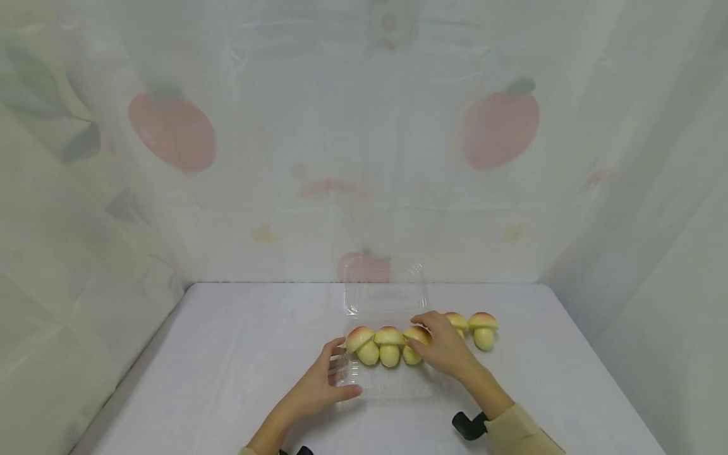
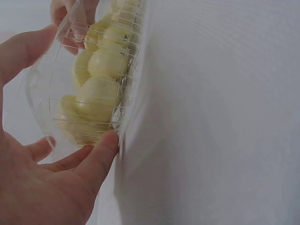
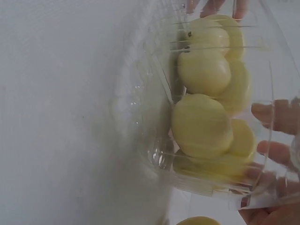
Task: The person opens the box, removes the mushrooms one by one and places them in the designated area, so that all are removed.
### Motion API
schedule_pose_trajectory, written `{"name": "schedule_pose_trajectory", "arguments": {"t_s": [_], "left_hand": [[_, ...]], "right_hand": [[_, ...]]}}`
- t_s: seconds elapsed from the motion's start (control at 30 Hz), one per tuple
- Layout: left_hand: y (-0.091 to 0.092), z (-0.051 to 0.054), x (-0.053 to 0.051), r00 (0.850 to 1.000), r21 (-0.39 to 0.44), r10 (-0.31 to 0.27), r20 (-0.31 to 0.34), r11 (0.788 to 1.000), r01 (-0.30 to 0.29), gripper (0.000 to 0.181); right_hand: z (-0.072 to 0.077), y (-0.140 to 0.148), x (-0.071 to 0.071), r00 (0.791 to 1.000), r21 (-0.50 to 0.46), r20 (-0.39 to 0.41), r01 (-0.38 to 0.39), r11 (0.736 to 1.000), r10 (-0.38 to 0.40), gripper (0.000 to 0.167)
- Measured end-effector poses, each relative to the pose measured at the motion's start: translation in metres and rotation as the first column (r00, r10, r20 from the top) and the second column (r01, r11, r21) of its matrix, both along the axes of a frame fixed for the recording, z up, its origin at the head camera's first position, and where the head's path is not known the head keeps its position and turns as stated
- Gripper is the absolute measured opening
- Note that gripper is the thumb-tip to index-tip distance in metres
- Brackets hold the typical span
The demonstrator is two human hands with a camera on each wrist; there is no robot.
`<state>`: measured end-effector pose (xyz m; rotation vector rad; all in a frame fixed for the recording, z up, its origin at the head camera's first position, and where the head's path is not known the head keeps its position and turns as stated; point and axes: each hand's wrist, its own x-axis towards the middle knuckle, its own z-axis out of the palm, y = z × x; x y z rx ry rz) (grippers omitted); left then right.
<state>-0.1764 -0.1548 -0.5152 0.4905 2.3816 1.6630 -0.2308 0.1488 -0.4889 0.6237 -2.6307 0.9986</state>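
A clear plastic clamshell box point(image 1: 392, 385) stands on the table with its lid point(image 1: 387, 297) raised at the back. Inside, yellow artificial mushrooms with reddish caps stand in a row: one at the left point(image 1: 364, 344), one in the middle point(image 1: 389, 345) and one at the right point(image 1: 414, 357). My left hand point(image 1: 321, 382) holds the box's left end, thumb at the front, fingers along the side wall. With my right hand point(image 1: 446, 347) I grip the right mushroom, thumb in front and fingers over its cap. Through the clear wall, the right wrist view shows the mushroom point(image 3: 201, 125) near those fingers.
Outside the box, to the right, one mushroom point(image 1: 483, 330) stands on the white table point(image 1: 239, 354), and another point(image 1: 455, 320) beside it is partly hidden behind my right hand. A pale curtain point(image 1: 364, 126) printed with fruit hangs behind the table.
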Motion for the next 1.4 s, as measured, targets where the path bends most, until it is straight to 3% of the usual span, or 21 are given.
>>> {"name": "schedule_pose_trajectory", "arguments": {"t_s": [0.7, 1.0, 1.4], "left_hand": [[0.002, 0.001, 0.000, 1.000, -0.015, 0.002, -0.005, 1.000, -0.002, 0.100], [0.002, 0.002, -0.001, 1.000, -0.001, 0.000, 0.003, 1.000, 0.000, 0.099], [0.003, -0.001, -0.001, 1.000, 0.000, 0.005, 0.006, 1.000, -0.005, 0.100]], "right_hand": [[0.000, -0.003, -0.001, 0.999, 0.019, 0.017, 0.038, 0.999, -0.038, 0.021], [0.003, 0.001, 0.001, 0.998, -0.031, 0.058, 0.043, 0.999, -0.041, 0.019], [0.013, 0.010, 0.005, 0.999, -0.187, 0.040, -0.007, 0.982, 0.014, 0.018]]}}
